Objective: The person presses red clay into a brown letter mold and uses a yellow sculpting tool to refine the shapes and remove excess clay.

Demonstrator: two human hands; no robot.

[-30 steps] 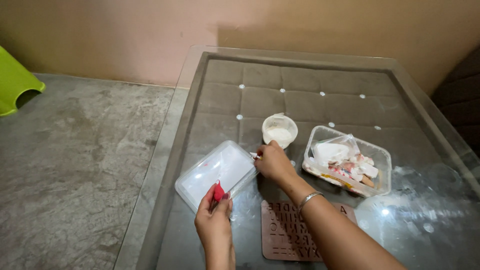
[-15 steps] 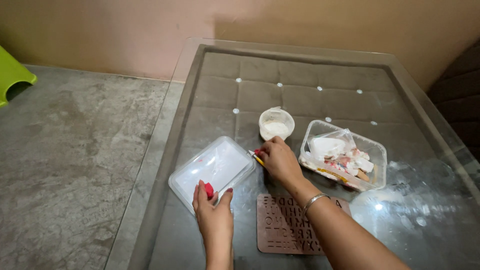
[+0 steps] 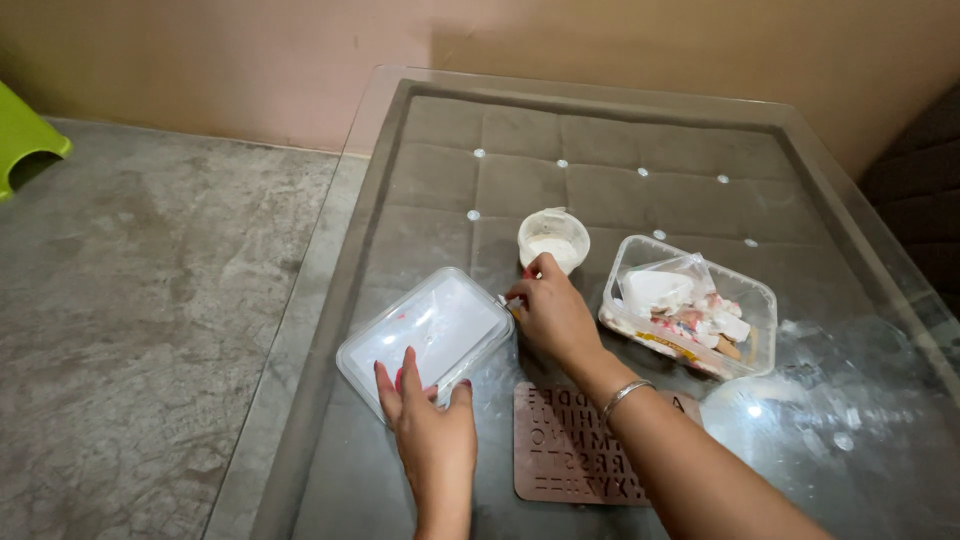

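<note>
Your left hand [image 3: 430, 425] rests fingers spread on the near corner of the lid [image 3: 428, 335], pinning it flat on the glass counter [image 3: 700, 150]. Your right hand [image 3: 552, 315] pinches a small tool (too small to identify) at the lid's right edge. The lid is clear plastic, rectangular, faintly smeared red. A cup [image 3: 553, 238] and tub [image 3: 690, 305] sit just beyond.

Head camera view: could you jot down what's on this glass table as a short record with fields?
Surface: glass table over a tufted cushion
Left hand: fingers on the near edge of a clear plastic lid
Right hand: pinches a small tool at the lid's right edge; the tool is too small to identify
Behind: small white cup
Right: clear tub of scraps
Near: brown letter mould
</note>
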